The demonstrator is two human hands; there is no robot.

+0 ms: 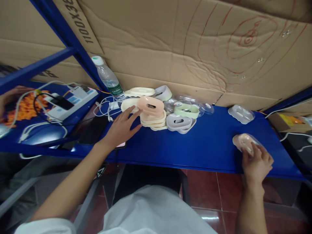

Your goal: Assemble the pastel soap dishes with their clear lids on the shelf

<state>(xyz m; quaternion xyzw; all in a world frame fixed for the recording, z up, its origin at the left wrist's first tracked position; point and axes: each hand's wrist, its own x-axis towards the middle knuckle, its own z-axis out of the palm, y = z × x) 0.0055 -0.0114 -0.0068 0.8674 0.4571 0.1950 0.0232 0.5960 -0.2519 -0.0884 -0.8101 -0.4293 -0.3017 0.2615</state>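
My right hand (258,160) grips a pale pink oval dish with a clear cover (245,143) at the right of the blue table, fingers bent over its near edge. With fingers spread, my left hand (123,128) reaches to the pile; its fingertips are at a cream oval piece (129,104) and the peach oval part with a slot (151,105). I cannot tell whether they touch. Under the peach part lies a stack of cream oval pieces (154,122). Beside it are a lilac slotted part (178,122), a light green ring (190,111) and several clear covers (206,108).
A covered pale oval dish (241,114) lies at the back right of the blue table (200,149). Behind the pile, a water bottle (108,78) leans by the cardboard wall (146,42). Cables, a power strip (65,105) and orange pieces (29,105) lie left, near another person's hand (9,97).
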